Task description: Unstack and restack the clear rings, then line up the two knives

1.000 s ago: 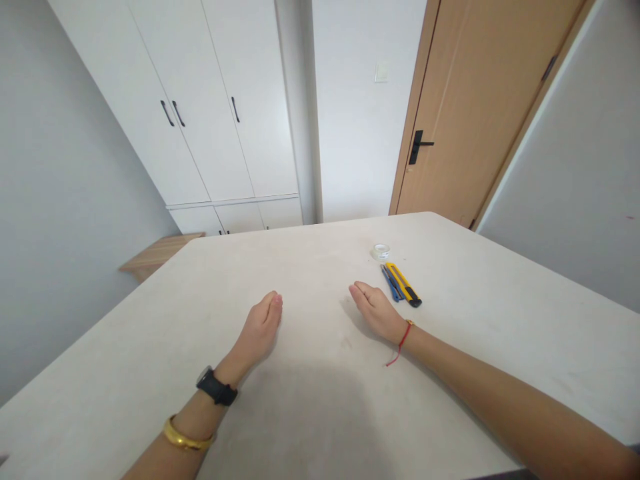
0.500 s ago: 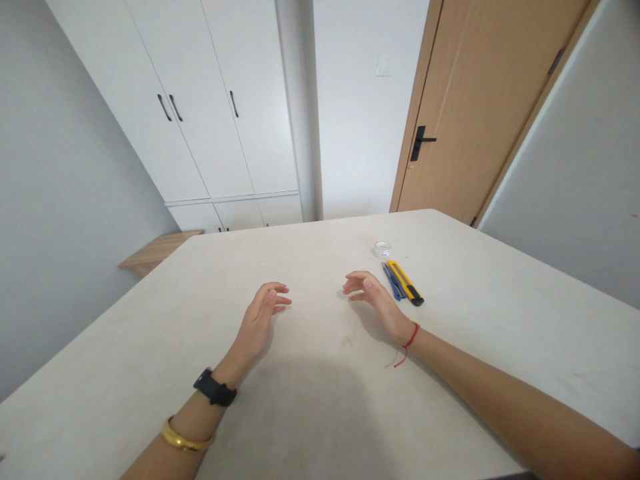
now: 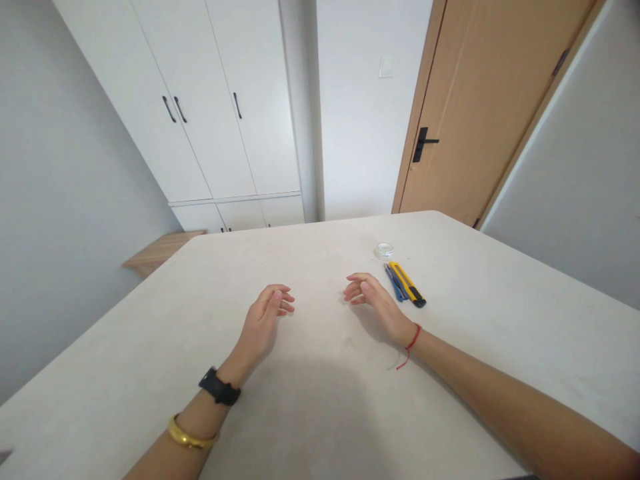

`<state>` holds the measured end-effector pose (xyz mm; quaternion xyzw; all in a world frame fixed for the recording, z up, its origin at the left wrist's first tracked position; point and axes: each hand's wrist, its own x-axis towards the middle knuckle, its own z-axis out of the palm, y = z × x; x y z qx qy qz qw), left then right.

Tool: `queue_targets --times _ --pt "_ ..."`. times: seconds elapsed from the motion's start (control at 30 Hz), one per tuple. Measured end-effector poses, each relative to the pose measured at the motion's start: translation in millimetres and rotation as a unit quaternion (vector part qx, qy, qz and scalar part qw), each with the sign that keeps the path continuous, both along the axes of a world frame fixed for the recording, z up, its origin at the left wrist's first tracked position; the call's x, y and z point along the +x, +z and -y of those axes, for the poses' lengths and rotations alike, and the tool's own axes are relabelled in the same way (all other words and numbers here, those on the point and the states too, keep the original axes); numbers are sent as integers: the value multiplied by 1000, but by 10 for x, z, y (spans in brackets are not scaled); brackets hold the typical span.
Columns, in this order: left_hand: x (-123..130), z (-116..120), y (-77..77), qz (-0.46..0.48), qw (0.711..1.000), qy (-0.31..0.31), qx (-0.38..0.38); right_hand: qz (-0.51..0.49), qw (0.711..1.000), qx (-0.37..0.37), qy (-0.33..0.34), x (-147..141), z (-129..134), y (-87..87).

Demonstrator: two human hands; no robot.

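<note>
My left hand (image 3: 265, 319) is held over the pale table (image 3: 200, 280), fingers loosely curved and apart, holding nothing. Facing it is my right hand (image 3: 377, 303), also open and slightly curled, with nothing in it. Just beyond the right hand lies a yellow box cutter (image 3: 406, 283) with a black end. Alongside it is a smaller blue cutter-like tool (image 3: 397, 283). A clear roll of tape (image 3: 385, 251) rests on the table behind these two. A gap of table surface separates my two hands.
Behind the table stand white cupboards (image 3: 200, 100) with black handles. A wooden door (image 3: 480, 107) is at the back right. Past the table's left edge a wooden surface (image 3: 163, 250) shows, lower than the tabletop.
The view has shifted very slightly. Some fingers of both hands are bent a little differently; the hands stay apart and the things on the table have not moved.
</note>
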<state>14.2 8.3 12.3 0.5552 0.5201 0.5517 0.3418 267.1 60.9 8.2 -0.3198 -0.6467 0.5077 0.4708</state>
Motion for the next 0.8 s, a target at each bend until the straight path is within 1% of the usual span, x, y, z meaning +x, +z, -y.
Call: queue_targets --times 0.2,0.4,0.5,0.57,0.63,0.7,0.8 --pt "-8 -7 11 4 1000 1 0 0 1000 -19 -3 -2 -6 18" --pt "-4 -14 28 15 1000 10 -1 -8 1000 -18 -14 8 -5 5" --pt "12 -28 8 42 999 9 -18 -9 1000 -25 -9 -2 -16 -3" --pt "22 -48 -22 68 997 9 -39 -4 1000 -16 -10 10 -91 14" --pt "27 -75 -53 85 995 11 -60 9 999 12 -38 64 -242 54" --pt "25 -99 -73 90 993 14 -70 21 994 42 -99 170 -446 102" --pt "15 -119 -76 95 993 20 -71 21 980 55 -188 411 -737 143"
